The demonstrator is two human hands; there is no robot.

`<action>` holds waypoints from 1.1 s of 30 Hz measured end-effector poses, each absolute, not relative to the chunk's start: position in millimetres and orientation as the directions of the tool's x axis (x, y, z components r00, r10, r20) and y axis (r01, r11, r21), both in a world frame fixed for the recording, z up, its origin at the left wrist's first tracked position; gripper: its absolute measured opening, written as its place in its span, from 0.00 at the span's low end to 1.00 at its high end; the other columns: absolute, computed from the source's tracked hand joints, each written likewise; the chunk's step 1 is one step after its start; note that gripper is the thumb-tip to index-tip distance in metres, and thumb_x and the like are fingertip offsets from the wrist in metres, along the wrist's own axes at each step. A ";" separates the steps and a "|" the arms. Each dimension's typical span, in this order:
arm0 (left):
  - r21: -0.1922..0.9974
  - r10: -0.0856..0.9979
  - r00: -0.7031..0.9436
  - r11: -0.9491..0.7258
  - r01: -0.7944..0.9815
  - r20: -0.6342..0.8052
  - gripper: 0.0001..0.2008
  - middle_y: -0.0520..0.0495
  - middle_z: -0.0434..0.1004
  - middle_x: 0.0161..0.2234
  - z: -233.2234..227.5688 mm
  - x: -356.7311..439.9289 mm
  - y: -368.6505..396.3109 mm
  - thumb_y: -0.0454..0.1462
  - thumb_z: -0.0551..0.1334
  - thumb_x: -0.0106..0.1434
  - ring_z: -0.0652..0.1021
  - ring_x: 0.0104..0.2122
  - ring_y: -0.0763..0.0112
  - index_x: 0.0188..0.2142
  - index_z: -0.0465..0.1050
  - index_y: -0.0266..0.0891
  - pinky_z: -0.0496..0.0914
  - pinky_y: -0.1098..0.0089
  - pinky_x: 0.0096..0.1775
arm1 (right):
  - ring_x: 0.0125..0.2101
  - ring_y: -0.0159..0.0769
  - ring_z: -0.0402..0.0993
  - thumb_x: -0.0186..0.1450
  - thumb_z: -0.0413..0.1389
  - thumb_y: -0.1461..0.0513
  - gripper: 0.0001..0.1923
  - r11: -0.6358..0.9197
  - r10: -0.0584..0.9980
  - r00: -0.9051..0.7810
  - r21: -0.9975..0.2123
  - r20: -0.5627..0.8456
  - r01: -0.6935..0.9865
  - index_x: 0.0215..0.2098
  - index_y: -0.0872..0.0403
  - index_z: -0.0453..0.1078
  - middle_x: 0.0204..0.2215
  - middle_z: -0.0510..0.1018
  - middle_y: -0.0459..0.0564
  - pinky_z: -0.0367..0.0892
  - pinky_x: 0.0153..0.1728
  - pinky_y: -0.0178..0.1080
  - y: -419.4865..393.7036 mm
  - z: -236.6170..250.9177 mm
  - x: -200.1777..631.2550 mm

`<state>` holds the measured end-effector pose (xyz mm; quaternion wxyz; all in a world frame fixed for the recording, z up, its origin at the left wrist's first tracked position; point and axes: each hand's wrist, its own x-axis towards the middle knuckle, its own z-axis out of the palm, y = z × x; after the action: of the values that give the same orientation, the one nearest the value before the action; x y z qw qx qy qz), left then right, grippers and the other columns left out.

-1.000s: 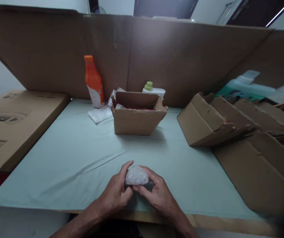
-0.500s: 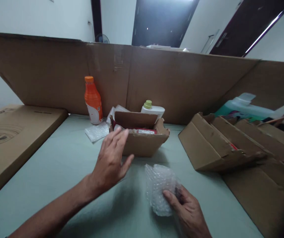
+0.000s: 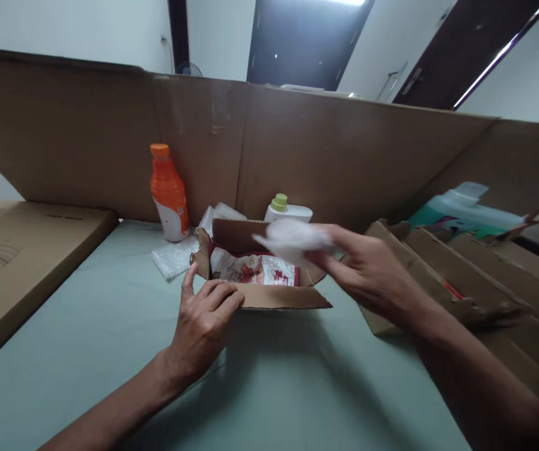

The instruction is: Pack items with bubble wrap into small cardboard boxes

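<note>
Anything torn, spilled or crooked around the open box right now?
Nothing spilled. The box has ragged, bent flaps. The left hand grips its near wall; the right hand holds a bubble-wrapped bundle over it.

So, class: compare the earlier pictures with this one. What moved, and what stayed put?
The right hand carried the bubble-wrapped bundle from the near table up over the open box. The left hand let go and gripped the box's front. The orange bottle stayed.
</note>
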<state>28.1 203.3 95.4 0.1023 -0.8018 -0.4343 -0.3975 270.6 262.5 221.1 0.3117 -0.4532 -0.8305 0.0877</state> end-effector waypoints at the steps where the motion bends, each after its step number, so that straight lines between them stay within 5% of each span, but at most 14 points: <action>1: 0.181 0.613 0.309 -0.605 0.775 0.727 0.11 0.48 0.83 0.40 96.0 27.9 204.7 0.29 0.55 0.69 0.79 0.42 0.64 0.44 0.75 0.42 0.45 0.44 0.66 | 0.37 0.42 0.79 0.63 0.54 0.61 0.14 0.611 0.792 -0.511 -0.408 0.335 0.678 0.43 0.46 0.79 0.39 0.84 0.45 0.70 0.39 0.41 277.6 218.7 259.6; 5: 0.196 0.620 0.302 -0.605 0.772 0.724 0.13 0.48 0.83 0.40 97.1 27.4 205.2 0.28 0.55 0.69 0.79 0.42 0.64 0.44 0.75 0.43 0.44 0.44 0.67 | 0.26 0.35 0.74 0.57 0.54 0.68 0.13 0.638 0.683 -0.724 -0.402 -0.098 0.656 0.34 0.49 0.80 0.27 0.82 0.42 0.63 0.28 0.34 320.9 187.8 219.5; 9: 0.200 0.631 0.313 -0.606 0.770 0.709 0.13 0.47 0.82 0.39 98.7 27.9 208.3 0.27 0.55 0.67 0.79 0.40 0.64 0.44 0.75 0.41 0.45 0.43 0.66 | 0.21 0.32 0.70 0.54 0.59 0.68 0.08 0.609 0.656 -0.713 -0.384 -0.249 0.694 0.27 0.50 0.79 0.22 0.80 0.42 0.60 0.25 0.34 336.1 161.5 195.8; 12: 0.187 0.602 0.299 -0.611 0.769 0.740 0.13 0.46 0.81 0.40 102.0 26.0 215.4 0.27 0.57 0.66 0.78 0.43 0.61 0.45 0.74 0.41 0.50 0.43 0.65 | 0.28 0.39 0.75 0.54 0.64 0.65 0.03 0.604 0.751 -0.649 -0.271 -0.122 0.750 0.28 0.50 0.78 0.25 0.81 0.47 0.64 0.34 0.39 332.0 167.4 197.8; 16: 0.245 0.470 0.067 -0.570 0.784 0.880 0.27 0.38 0.72 0.56 102.9 8.3 220.0 0.29 0.64 0.62 0.69 0.60 0.53 0.60 0.65 0.43 0.57 0.45 0.64 | 0.39 0.51 0.78 0.59 0.65 0.55 0.09 0.494 0.831 -0.414 -0.153 0.372 0.856 0.34 0.52 0.79 0.35 0.84 0.53 0.65 0.45 0.50 302.9 196.9 241.8; 19: 0.517 0.578 -0.174 -0.505 0.691 0.797 0.36 0.38 0.64 0.63 91.6 -11.5 218.3 0.35 0.66 0.62 0.66 0.63 0.54 0.67 0.56 0.46 0.59 0.48 0.64 | 0.42 0.47 0.78 0.65 0.58 0.54 0.11 0.385 0.794 -0.103 -0.364 0.600 0.848 0.39 0.50 0.78 0.39 0.83 0.52 0.68 0.46 0.50 272.3 200.6 293.2; 23: 0.881 0.889 -0.243 -0.281 0.380 0.389 0.41 0.37 0.56 0.68 66.9 -17.6 222.9 0.44 0.68 0.60 0.61 0.67 0.52 0.69 0.52 0.46 0.57 0.48 0.65 | 0.44 0.48 0.78 0.59 0.63 0.50 0.23 0.316 0.889 0.033 -0.663 0.457 0.678 0.50 0.50 0.74 0.45 0.82 0.54 0.72 0.45 0.50 255.1 147.9 323.8; 25: 0.955 0.953 -0.190 -0.193 0.226 0.237 0.44 0.36 0.59 0.67 58.9 -7.8 232.3 0.46 0.71 0.57 0.62 0.67 0.50 0.68 0.54 0.45 0.58 0.49 0.64 | 0.45 0.49 0.78 0.54 0.66 0.50 0.33 0.278 0.950 -0.037 -0.788 0.310 0.549 0.55 0.52 0.71 0.49 0.81 0.57 0.74 0.43 0.49 261.3 111.1 312.1; 27: 0.988 0.980 -0.137 -0.138 0.074 0.148 0.41 0.37 0.67 0.62 55.8 7.8 243.5 0.48 0.71 0.55 0.68 0.63 0.51 0.64 0.59 0.42 0.61 0.53 0.62 | 0.44 0.48 0.79 0.51 0.67 0.50 0.32 0.203 0.978 -0.041 -0.883 0.205 0.423 0.50 0.54 0.72 0.47 0.82 0.58 0.74 0.44 0.48 271.8 82.9 292.5; 33: 0.980 0.963 -0.223 -0.176 -0.094 0.151 0.28 0.41 0.77 0.50 52.1 42.8 222.0 0.45 0.72 0.54 0.74 0.55 0.56 0.51 0.69 0.40 0.64 0.60 0.58 | 0.42 0.52 0.79 0.53 0.64 0.49 0.26 0.177 0.973 0.071 -0.911 0.218 0.372 0.44 0.56 0.73 0.41 0.84 0.60 0.74 0.44 0.51 240.7 65.4 276.9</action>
<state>42.8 222.0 52.1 -0.4275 -0.4534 -0.4789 -0.6183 276.9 240.7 65.4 0.4740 -0.5576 -0.6032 0.3171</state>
